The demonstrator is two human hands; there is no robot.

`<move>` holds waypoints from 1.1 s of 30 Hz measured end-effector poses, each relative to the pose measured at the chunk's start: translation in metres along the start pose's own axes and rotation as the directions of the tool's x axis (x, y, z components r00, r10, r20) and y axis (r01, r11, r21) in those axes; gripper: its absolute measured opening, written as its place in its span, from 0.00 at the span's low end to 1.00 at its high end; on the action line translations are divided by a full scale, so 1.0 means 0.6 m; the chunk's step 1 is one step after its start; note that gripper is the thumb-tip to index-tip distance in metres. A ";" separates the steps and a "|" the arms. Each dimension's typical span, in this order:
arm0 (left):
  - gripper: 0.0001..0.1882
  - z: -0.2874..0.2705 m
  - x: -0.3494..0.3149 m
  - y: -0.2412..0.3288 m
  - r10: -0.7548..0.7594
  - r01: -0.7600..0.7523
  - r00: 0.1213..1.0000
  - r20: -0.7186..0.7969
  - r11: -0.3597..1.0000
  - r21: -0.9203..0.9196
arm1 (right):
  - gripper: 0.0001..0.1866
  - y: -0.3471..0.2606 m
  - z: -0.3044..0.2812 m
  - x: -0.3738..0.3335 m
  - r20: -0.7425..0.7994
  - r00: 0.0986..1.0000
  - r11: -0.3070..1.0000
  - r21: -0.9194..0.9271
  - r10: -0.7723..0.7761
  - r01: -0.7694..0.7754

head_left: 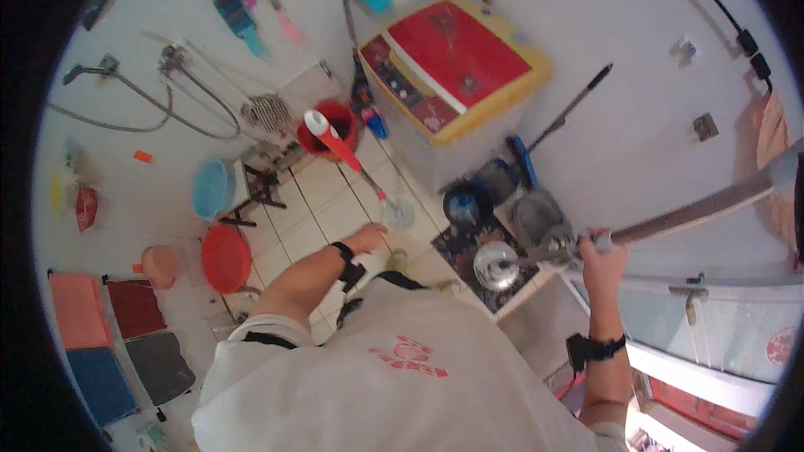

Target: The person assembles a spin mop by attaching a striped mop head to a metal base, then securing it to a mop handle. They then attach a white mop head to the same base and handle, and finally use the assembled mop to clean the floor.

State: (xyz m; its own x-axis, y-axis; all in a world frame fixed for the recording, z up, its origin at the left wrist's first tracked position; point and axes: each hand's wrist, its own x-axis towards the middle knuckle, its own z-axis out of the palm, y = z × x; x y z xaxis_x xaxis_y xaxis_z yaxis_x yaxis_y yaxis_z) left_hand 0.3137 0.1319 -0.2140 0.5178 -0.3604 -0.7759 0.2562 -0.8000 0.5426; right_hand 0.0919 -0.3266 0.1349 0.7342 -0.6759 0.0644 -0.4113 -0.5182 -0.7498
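Observation:
My left hand (366, 239) hangs low over the tiled floor with its fingers partly stretched out and blurred; nothing shows in it. Just beyond it lies the pale bristled head (402, 212) of a brush. The brush's red and white handle (337, 144) leans over a dark red bucket (343, 121), apart from the hand. On the right, my right hand (602, 256) is closed around a silver fitting (596, 239) at the near end of a long grey bar (695, 211). What this fitting belongs to I cannot make out.
A washing machine (465, 50) with a red and yellow top stands ahead. Beside my right hand are a shiny round metal piece (497, 266), a dark mat (456, 243) and grey and blue basins (536, 216). Left are red (226, 259) and light blue (213, 189) basins and wall-hung cloths (81, 310).

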 end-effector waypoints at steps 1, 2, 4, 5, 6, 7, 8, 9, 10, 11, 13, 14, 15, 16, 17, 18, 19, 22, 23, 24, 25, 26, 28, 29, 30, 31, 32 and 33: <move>0.18 -0.026 -0.004 -0.062 0.214 -0.208 0.977 -0.001 0.954 0.216 | 0.14 -0.008 0.011 -0.003 0.032 0.993 0.994 0.007 0.111 -0.112; 0.19 -0.044 -0.006 -0.116 0.376 -0.347 0.926 0.024 0.825 0.447 | 0.14 -0.018 0.028 0.001 0.046 0.996 0.993 -0.082 -0.079 0.082; 0.15 -0.069 -0.030 -0.213 0.503 -0.365 0.864 -0.030 0.667 0.649 | 0.14 -0.035 0.072 -0.013 0.115 0.991 0.998 -0.016 -0.066 0.068; 0.13 -0.074 -0.033 -0.237 0.476 -0.313 0.879 0.014 0.555 0.770 | 0.14 -0.044 0.093 -0.006 0.187 0.981 0.982 0.173 0.042 -0.075; 0.12 -0.095 -0.036 -0.256 0.440 -0.247 0.896 0.053 0.397 0.884 | 0.14 -0.060 0.114 0.004 0.195 0.979 0.993 0.092 0.057 -0.076; 0.12 -0.096 -0.040 -0.272 0.470 -0.240 0.882 -0.028 0.500 0.832 | 0.14 -0.075 0.143 0.003 0.219 0.974 0.996 0.070 0.047 -0.064; 0.13 -0.103 -0.059 -0.292 0.443 -0.213 0.893 -0.075 0.564 0.798 | 0.14 -0.089 0.174 -0.015 0.248 0.968 0.992 0.106 0.034 -0.063; 0.14 -0.118 -0.074 -0.304 0.353 -0.139 0.929 -0.110 0.608 0.782 | 0.11 -0.105 0.206 -0.029 0.225 0.972 0.998 -0.005 -0.062 0.064; 0.14 -0.130 -0.078 -0.307 0.305 -0.098 0.928 -0.215 0.757 0.646 | 0.11 -0.123 0.236 -0.025 0.244 0.966 0.995 0.071 -0.084 0.068; 0.14 -0.138 -0.086 -0.319 0.170 -0.011 0.949 -0.267 0.861 0.508 | 0.11 -0.145 0.269 -0.032 0.271 0.958 0.988 0.142 -0.097 0.060; 0.13 -0.149 -0.116 -0.349 0.088 0.040 0.941 -0.327 0.930 0.365 | 0.12 -0.175 0.316 -0.057 0.332 0.933 0.983 0.157 -0.142 0.094; 0.13 -0.164 -0.125 -0.370 0.151 -0.029 0.932 -0.328 0.937 0.349 | 0.12 -0.193 0.349 -0.074 0.367 0.927 0.986 0.163 -0.077 0.018; 0.14 -0.170 -0.133 -0.391 0.233 -0.114 0.906 -0.353 0.939 0.326 | 0.13 -0.210 0.379 -0.094 0.400 0.916 0.986 0.164 -0.031 -0.039; 0.14 -0.190 -0.126 -0.415 0.262 -0.151 0.893 -0.367 0.940 0.304 | 0.14 -0.238 0.421 -0.100 0.442 0.897 0.980 0.173 0.009 -0.095; 0.16 -0.211 -0.118 -0.439 0.279 -0.174 0.867 -0.413 0.946 0.273 | 0.15 -0.261 0.463 -0.106 0.436 0.899 0.987 0.160 -0.047 -0.026; 0.19 -0.219 -0.123 -0.469 0.233 -0.135 0.873 -0.428 0.960 0.247 | 0.15 -0.283 0.501 -0.112 0.449 0.894 0.993 0.113 -0.015 -0.040; 0.22 -0.231 -0.135 -0.504 0.171 -0.073 0.886 -0.431 0.969 0.236 | 0.16 -0.315 0.529 -0.114 0.494 0.864 0.990 0.138 -0.102 0.037; 0.23 -0.259 -0.159 -0.586 -0.113 0.027 0.913 -0.392 0.976 -0.217 | 0.17 -0.405 0.603 -0.106 0.562 0.818 0.986 0.164 -0.121 0.033; 0.23 -0.270 -0.178 -0.611 -0.088 0.025 0.906 -0.415 0.987 -0.156 | 0.17 -0.440 0.631 -0.097 0.469 0.811 0.936 0.142 -0.349 0.321; 0.23 -0.280 -0.202 -0.632 -0.112 0.055 0.902 -0.416 0.988 -0.146 | 0.17 -0.475 0.645 -0.090 0.509 0.788 0.938 0.206 -0.346 0.279; 0.23 -0.288 -0.218 -0.642 -0.132 0.084 0.898 -0.419 0.988 -0.132 | 0.17 -0.510 0.649 -0.080 0.561 0.778 0.957 0.212 -0.283 0.196; 0.23 -0.287 -0.236 -0.644 -0.230 0.120 0.891 -0.391 0.951 -0.286 | 0.17 -0.542 0.648 -0.070 0.619 0.748 0.963 0.251 -0.238 0.098; 0.21 -0.291 -0.282 -0.648 -0.412 0.190 0.873 -0.261 0.780 -0.597 | 0.17 -0.612 0.662 -0.040 0.646 0.735 0.977 0.179 -0.207 0.118; 0.21 -0.293 -0.298 -0.646 -0.423 0.186 0.863 -0.278 0.776 -0.603 | 0.17 -0.643 0.668 -0.023 0.649 0.727 0.972 0.206 -0.224 0.115; 0.21 -0.299 -0.311 -0.644 -0.442 0.179 0.851 -0.282 0.751 -0.636 | 0.17 -0.676 0.677 -0.005 0.652 0.717 0.964 0.243 -0.246 0.109; 0.21 -0.303 -0.318 -0.639 -0.453 0.158 0.838 -0.304 0.735 -0.660 | 0.15 -0.703 0.683 0.016 0.683 0.709 0.960 0.279 -0.176 -0.031; 0.21 -0.307 -0.322 -0.635 -0.446 0.130 0.844 -0.297 0.708 -0.694 | 0.14 -0.728 0.689 0.038 0.671 0.701 0.941 0.338 -0.242 0.001; 0.21 -0.310 -0.327 -0.632 -0.433 0.096 0.848 -0.306 0.693 -0.715 | 0.13 -0.748 0.690 0.060 0.654 0.705 0.929 0.369 -0.274 0.019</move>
State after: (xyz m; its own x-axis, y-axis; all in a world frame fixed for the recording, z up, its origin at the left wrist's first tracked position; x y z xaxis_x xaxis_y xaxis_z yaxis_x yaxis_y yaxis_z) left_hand 0.2670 0.5952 -0.2077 0.5778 0.1872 -0.7944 0.8106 -0.2456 0.5317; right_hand 0.5262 0.0985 0.2010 0.9838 0.0080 -0.1792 -0.1685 -0.3012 -0.9386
